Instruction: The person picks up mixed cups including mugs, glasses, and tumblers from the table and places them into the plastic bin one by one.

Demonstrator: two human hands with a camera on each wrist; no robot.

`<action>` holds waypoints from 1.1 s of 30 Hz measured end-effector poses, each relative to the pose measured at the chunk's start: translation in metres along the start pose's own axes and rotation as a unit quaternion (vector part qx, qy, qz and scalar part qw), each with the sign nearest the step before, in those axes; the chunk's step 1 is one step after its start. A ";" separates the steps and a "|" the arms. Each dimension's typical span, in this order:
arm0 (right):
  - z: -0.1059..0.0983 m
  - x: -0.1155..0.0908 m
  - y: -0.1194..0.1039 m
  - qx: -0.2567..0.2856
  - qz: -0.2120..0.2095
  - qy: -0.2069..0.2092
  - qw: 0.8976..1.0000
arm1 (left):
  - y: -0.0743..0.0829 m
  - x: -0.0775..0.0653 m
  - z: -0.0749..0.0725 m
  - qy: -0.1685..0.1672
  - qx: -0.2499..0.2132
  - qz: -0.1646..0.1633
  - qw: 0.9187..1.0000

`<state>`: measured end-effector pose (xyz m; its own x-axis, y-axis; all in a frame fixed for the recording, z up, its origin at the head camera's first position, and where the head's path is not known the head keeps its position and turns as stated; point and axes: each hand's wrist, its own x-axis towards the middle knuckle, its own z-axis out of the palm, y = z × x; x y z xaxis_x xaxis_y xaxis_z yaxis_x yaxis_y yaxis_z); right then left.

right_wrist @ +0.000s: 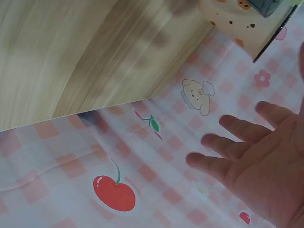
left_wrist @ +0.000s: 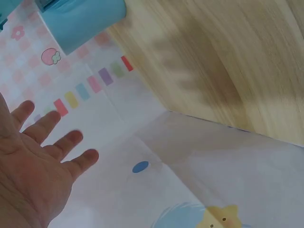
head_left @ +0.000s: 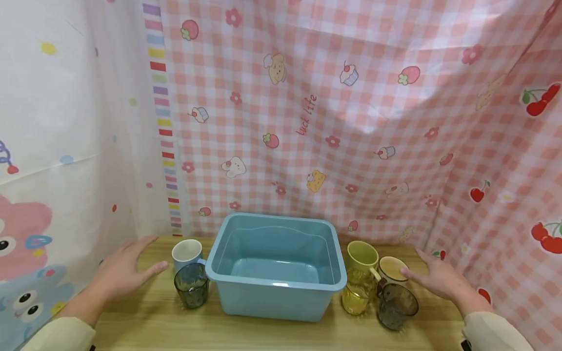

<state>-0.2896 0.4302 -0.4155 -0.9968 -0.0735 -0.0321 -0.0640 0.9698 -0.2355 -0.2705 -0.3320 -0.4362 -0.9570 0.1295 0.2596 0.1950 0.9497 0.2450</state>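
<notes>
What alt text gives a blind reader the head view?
A person's empty left hand and empty right hand flank a rectangular pale-blue plastic tub. Left of it: blue mug, translucent grey cup; right: green mug, translucent yellow cup, cream cup, translucent dark cup.

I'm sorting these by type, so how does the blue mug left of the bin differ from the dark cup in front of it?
The blue mug is opaque and white inside; the dark cup is see-through. The blue mug shows a handle; the dark cup shows none. The dark cup stands nearer the camera, partly hiding the blue mug. Both stand upright on the table, and neither is held.
</notes>
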 end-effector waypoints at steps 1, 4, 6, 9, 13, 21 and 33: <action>0.000 0.000 0.000 0.005 0.003 -0.001 1.000 | 0.000 0.000 0.000 0.003 -0.003 0.000 1.000; -0.001 0.002 0.000 0.011 0.011 -0.004 1.000 | -0.001 0.001 -0.001 0.007 -0.008 -0.001 1.000; -0.002 0.002 0.000 0.013 0.014 -0.004 1.000 | 0.000 0.001 -0.001 0.007 -0.010 -0.001 1.000; -0.003 0.002 -0.001 0.016 0.017 -0.007 1.000 | 0.001 0.000 -0.001 0.007 -0.013 0.000 1.000; -0.004 0.001 -0.001 0.017 0.018 -0.008 1.000 | 0.003 -0.001 -0.002 0.012 -0.018 0.002 1.000; -0.007 -0.001 -0.003 0.021 0.019 -0.003 1.000 | 0.010 -0.003 -0.001 0.026 -0.042 -0.001 0.999; -0.005 -0.006 -0.007 0.031 0.019 0.008 0.999 | 0.025 -0.011 -0.003 0.074 -0.082 0.019 0.994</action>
<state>-0.2838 0.4248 -0.4087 -0.9991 -0.0332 -0.0272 -0.0237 0.9555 -0.2939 -0.2545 -0.3101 -0.4300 -0.9086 0.1095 0.4030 0.2743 0.8841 0.3783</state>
